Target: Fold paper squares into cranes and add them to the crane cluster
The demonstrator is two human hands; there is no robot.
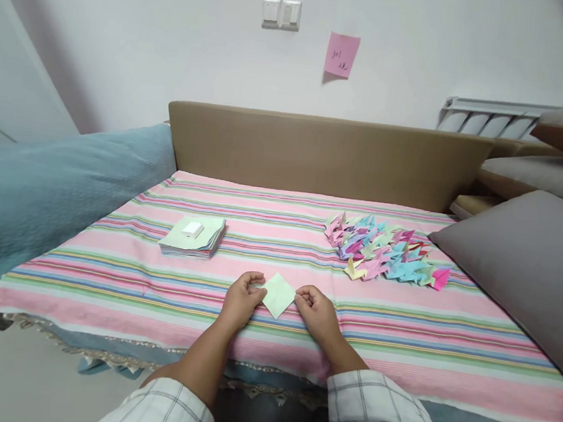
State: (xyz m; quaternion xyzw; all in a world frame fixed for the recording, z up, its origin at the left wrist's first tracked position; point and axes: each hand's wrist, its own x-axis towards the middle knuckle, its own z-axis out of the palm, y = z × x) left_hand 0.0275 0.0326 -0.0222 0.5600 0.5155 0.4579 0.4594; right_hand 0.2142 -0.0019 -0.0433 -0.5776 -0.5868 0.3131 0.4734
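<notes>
A pale green square of paper [279,294] lies like a diamond on the striped cloth [399,337]. My left hand [241,299] pinches its left corner, fingers curled. My right hand [316,311] pinches its right corner the same way. Both wrists rest near the front edge of the cloth. A stack of coloured paper sheets [193,236] sits to the far left of my hands, with a small white block [192,229] on top. A heap of folded paper cranes [382,250] in pink, blue and green lies to the far right.
A blue blanket [52,193] is bunched along the left side. Grey cushions [533,257] crowd the right side. A brown padded backrest [318,151] runs across the rear. On the wall hang a pink note [341,55] and a light switch [281,13].
</notes>
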